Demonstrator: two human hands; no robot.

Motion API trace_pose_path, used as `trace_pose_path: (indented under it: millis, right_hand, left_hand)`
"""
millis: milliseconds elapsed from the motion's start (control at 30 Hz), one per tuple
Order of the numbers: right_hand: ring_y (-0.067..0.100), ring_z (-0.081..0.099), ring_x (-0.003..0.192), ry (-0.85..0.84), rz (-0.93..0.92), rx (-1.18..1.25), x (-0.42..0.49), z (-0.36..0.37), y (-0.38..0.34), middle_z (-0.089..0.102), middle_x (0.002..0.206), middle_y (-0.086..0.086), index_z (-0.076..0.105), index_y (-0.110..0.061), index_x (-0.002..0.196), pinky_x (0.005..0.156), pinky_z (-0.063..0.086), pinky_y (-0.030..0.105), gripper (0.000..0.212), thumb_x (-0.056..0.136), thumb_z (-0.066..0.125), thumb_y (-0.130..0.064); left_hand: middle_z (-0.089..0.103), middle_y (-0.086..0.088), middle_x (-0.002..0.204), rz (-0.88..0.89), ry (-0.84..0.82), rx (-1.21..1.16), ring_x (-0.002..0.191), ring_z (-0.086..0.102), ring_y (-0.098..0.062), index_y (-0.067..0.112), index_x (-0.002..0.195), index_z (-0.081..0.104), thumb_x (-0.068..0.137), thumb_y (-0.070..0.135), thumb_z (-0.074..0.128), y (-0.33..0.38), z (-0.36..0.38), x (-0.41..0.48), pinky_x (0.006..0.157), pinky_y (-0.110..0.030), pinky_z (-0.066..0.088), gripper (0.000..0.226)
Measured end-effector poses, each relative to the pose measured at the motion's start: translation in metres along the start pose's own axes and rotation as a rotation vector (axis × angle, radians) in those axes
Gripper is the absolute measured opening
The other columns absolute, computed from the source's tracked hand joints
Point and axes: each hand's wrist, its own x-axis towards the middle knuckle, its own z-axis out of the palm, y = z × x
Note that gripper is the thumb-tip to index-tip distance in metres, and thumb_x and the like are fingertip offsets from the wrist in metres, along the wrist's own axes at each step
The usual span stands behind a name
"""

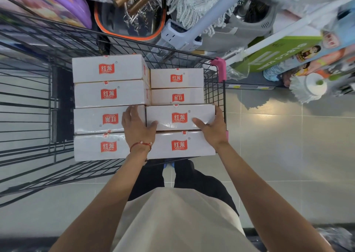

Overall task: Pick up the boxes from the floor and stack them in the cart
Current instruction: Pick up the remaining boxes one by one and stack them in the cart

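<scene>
Several white boxes with red logos fill the black wire cart [214, 94] in two columns. I hold one white box [180, 117] in the right column, third from the far end, between both hands. My left hand [137, 124] grips its left end, thumb on top and fingers down the gap beside the left column. My right hand [212, 126] grips its right end next to the cart's wire wall, thumb on the top face. Another box [180, 145] lies just nearer to me, and the left column [109, 94] stands slightly higher at the far end.
Shelves with mops [307, 88], a green carton [278, 54] and cleaning goods line the right and far side. A grey basin with an orange rim [130, 21] stands beyond the cart. Pale floor tiles [288, 146] stretch to the right. My legs stand right behind the cart.
</scene>
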Motion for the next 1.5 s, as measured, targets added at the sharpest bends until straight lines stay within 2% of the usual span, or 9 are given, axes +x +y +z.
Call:
trace_pose_path:
  millis: [167,333,600,767,933,1033,1200,1300,1500]
  right_hand:
    - [0.016,0.057,0.118,0.075,-0.011,-0.078,-0.009,0.007,0.005,0.051,0.139,0.004,0.039,-0.017,0.145,0.092,0.055,0.032,0.08,0.083,0.086,-0.034]
    - [0.016,0.058,0.117,0.057,-0.058,-0.195,-0.015,0.008,0.005,0.052,0.14,0.002,0.035,-0.023,0.147,0.093,0.058,0.037,0.076,0.088,0.081,-0.038]
    - [0.02,0.058,0.12,-0.071,-0.025,-0.102,-0.031,-0.002,-0.003,0.055,0.134,-0.002,0.032,-0.025,0.148,0.098,0.057,0.042,0.069,0.095,0.074,-0.017]
    - [0.016,0.059,0.116,0.1,-0.06,0.014,-0.062,-0.015,0.006,0.062,0.127,-0.007,0.054,-0.02,0.142,0.087,0.052,0.014,0.043,0.1,0.065,-0.017]
    - [0.013,0.06,0.116,0.21,-0.068,0.2,-0.106,-0.038,0.027,0.063,0.132,-0.001,0.058,-0.014,0.141,0.091,0.048,0.006,0.04,0.102,0.064,-0.014]
    - [0.009,0.066,0.108,0.254,-0.106,0.274,-0.134,-0.059,0.044,0.069,0.127,-0.003,0.063,-0.014,0.136,0.092,0.053,0.016,0.035,0.101,0.064,-0.011]
    - [0.004,0.067,0.098,0.322,-0.089,0.407,-0.172,-0.105,0.083,0.07,0.115,-0.004,0.065,-0.019,0.125,0.081,0.05,0.011,0.026,0.102,0.063,-0.008]
    - [-0.003,0.066,0.095,0.376,-0.061,0.472,-0.192,-0.136,0.111,0.071,0.115,-0.003,0.066,-0.017,0.128,0.083,0.05,0.012,0.028,0.101,0.063,-0.009]
    - [-0.014,0.063,0.087,0.537,-0.015,0.609,-0.239,-0.204,0.164,0.072,0.113,-0.004,0.067,-0.017,0.128,0.079,0.048,0.007,0.027,0.102,0.063,-0.011]
  left_hand:
    - [0.033,-0.014,0.159,0.073,-0.024,0.16,0.148,0.028,-0.038,0.01,0.149,0.036,0.084,0.046,0.074,-0.016,0.008,-0.002,0.115,-0.057,0.035,0.084]
    - [0.029,-0.012,0.162,0.118,-0.028,0.188,0.15,0.024,-0.036,0.011,0.151,0.035,0.087,0.05,0.07,-0.026,0.01,-0.001,0.119,-0.058,0.025,0.083]
    - [0.018,-0.009,0.166,0.111,-0.1,0.214,0.154,0.012,-0.032,0.012,0.155,0.027,0.094,0.04,0.063,-0.023,0.006,-0.003,0.124,-0.054,0.014,0.076]
    - [0.026,-0.011,0.163,0.073,-0.134,0.084,0.151,0.019,-0.034,0.012,0.153,0.03,0.092,0.028,0.063,-0.01,-0.001,-0.012,0.12,-0.058,0.025,0.071]
    - [0.03,-0.01,0.161,0.169,-0.143,0.013,0.149,0.024,-0.032,0.012,0.153,0.033,0.092,0.02,0.065,0.013,0.0,-0.047,0.122,-0.051,0.025,0.069]
    - [0.034,-0.01,0.158,0.25,-0.188,-0.044,0.146,0.028,-0.03,0.013,0.151,0.038,0.092,0.018,0.064,0.029,0.007,-0.075,0.122,-0.046,0.024,0.064]
    - [0.04,-0.009,0.152,0.428,-0.259,-0.097,0.142,0.035,-0.025,0.012,0.144,0.048,0.093,0.01,0.062,0.065,0.025,-0.138,0.112,-0.021,0.023,0.052]
    - [0.046,-0.013,0.146,0.588,-0.303,-0.074,0.139,0.039,-0.027,0.009,0.139,0.052,0.091,0.006,0.063,0.09,0.043,-0.182,0.117,-0.032,0.028,0.05]
    - [0.054,-0.007,0.119,0.746,-0.452,-0.043,0.112,0.049,-0.019,0.01,0.132,0.057,0.088,0.005,0.064,0.142,0.091,-0.273,0.108,-0.028,0.035,0.045]
